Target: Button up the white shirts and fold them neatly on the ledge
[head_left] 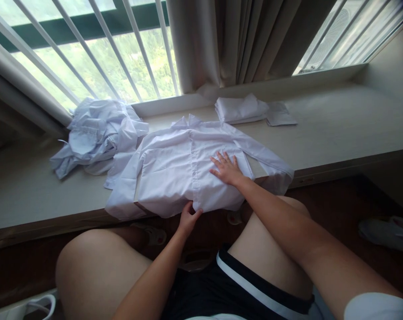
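Hold hem (168,212) of shirt (166,171) in left hand (189,218), pinched between thumb and fingers near lower end of placket (195,171). Rest right hand (226,169) on shirt, right of placket: open, palm down, fingers spread. Find shirt spread over sill (331,118), collar (189,121) toward window (97,58), hem at front edge and partly over it. See sleeves (263,157) angled out to both sides, lower parts over same edge. Note placket running down middle; light wrinkles in cloth. Left of shirt, observe loose pile (97,135) of white clothing, crumpled, close beside sleeve. Behind shirt, toward right, record folded white cloth (241,109), with small flat packet (281,114) against its right end. Behind sill, see bars (106,31) across window and grey curtain (197,44).
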`<state>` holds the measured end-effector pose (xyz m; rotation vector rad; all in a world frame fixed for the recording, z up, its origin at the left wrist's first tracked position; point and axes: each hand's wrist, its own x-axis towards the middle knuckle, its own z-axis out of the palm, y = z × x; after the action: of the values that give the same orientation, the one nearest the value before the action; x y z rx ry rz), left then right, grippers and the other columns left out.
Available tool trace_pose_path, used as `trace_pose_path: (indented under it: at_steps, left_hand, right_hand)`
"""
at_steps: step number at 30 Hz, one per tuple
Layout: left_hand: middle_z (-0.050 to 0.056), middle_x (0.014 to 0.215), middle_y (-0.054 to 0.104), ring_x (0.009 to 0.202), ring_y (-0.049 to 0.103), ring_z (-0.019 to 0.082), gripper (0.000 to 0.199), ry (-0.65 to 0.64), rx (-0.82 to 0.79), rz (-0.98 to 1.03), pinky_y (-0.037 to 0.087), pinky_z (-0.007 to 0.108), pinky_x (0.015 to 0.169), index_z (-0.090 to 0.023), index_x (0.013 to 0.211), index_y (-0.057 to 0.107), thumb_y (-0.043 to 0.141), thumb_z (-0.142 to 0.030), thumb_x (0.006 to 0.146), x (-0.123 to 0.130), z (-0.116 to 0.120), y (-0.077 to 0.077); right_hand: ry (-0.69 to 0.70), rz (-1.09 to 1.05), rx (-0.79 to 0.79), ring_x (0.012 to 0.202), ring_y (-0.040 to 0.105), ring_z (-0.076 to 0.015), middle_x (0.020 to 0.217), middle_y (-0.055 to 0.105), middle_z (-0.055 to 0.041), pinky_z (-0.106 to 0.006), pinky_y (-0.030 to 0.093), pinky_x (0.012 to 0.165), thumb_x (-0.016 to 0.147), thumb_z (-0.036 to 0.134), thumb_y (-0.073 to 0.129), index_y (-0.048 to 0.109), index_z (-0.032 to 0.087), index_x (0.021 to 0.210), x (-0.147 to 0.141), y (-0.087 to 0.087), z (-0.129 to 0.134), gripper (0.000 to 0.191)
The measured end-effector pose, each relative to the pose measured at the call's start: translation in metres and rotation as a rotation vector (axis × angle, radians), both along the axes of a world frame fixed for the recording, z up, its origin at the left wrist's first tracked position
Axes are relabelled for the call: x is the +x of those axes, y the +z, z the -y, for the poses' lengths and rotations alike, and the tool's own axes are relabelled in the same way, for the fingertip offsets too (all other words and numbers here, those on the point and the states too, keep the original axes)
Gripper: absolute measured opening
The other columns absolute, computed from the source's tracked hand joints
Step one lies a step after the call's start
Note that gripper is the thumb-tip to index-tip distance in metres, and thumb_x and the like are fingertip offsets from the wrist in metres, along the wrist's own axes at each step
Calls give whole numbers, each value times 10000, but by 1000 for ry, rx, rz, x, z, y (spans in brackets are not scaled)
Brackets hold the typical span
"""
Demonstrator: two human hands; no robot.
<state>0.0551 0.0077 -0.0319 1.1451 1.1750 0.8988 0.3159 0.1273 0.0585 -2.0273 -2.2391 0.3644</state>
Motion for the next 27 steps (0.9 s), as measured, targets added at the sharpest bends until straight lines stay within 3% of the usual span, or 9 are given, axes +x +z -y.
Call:
trace_pose_path:
  at_steps: [4, 9, 12, 14, 17, 19, 21, 24, 27]
  left_hand:
    - [112, 1215, 749, 1136, 674, 298, 529, -193, 26, -225, 506, 381, 997, -176, 1182, 714, 788, -469, 747, -13, -2, -6]
    - [123, 957, 778, 992, 691, 338, 356, -219, -44, -498, 504, 423, 902, -160, 852, 756, 687, -507, 809, -30, -4, -19]
    - [105, 828, 747, 890, 685, 308, 329, -233, -92, -604, 492, 382, 804, -163, 768, 721, 682, -487, 807, -35, -5, -12]
    - [76, 698, 701, 740, 666, 262, 340, -309, -129, -633, 468, 335, 689, -171, 689, 694, 715, -497, 783, -32, -8, 6]
    - [43, 665, 686, 573, 613, 190, 400, -506, -167, -558, 414, 283, 556, -185, 733, 709, 665, -568, 839, -18, -17, 58]
    - [32, 698, 686, 571, 604, 173, 448, -582, -139, -460, 416, 275, 548, -196, 810, 704, 561, -607, 917, -12, -30, 102]
    - [22, 691, 667, 624, 609, 175, 459, -486, 75, -503, 439, 279, 602, -203, 792, 687, 519, -600, 951, -15, -52, 142]
    - [42, 817, 714, 810, 653, 213, 413, -267, 423, -701, 475, 309, 731, -214, 791, 709, 519, -538, 963, -37, -100, 175]
    - [67, 1000, 724, 948, 665, 245, 357, -138, 615, -820, 510, 347, 832, -217, 874, 715, 523, -506, 954, -64, -151, 166]
  right_hand:
    - [2, -11, 0, 1615, 41, -390, 1762, 89, -69, -723, 47, 1230, 999, 705, 318, 238, 338, 1659, 2, 0, -2, 759]
    - [0, -29, 1, 1617, 39, -388, 1761, 91, -72, -722, 47, 1230, 1001, 693, 343, 256, 337, 1654, 2, -3, -2, 748]
    - [-5, -45, 12, 1614, 70, -391, 1754, 132, -81, -726, 74, 1228, 1005, 660, 394, 300, 321, 1642, -1, 2, 0, 727]
    - [-1, -100, 54, 1605, 141, -384, 1732, 228, -92, -710, 122, 1234, 1011, 610, 438, 389, 292, 1606, 1, 16, -1, 676]
    - [-11, -296, 236, 1512, 395, -326, 1610, 476, -99, -572, 287, 1242, 1015, 516, 489, 591, 245, 1450, 26, 50, 1, 522]
    - [-89, -502, 384, 1282, 622, -273, 1384, 674, -104, -447, 462, 1128, 1000, 489, 518, 690, 223, 1288, 64, 71, 9, 428]
    - [-287, -695, 486, 957, 719, -236, 1043, 764, -86, -385, 568, 908, 973, 527, 541, 727, 209, 1119, 112, 79, 28, 396]
    - [-725, -844, 664, 691, 645, -187, 754, 674, -35, -319, 558, 702, 913, 549, 580, 691, 199, 993, 178, 53, 74, 376]
    - [-1080, -1013, 575, 744, 643, -187, 847, 682, -34, -316, 568, 736, 838, 548, 629, 630, 232, 1122, 205, -6, 125, 425]
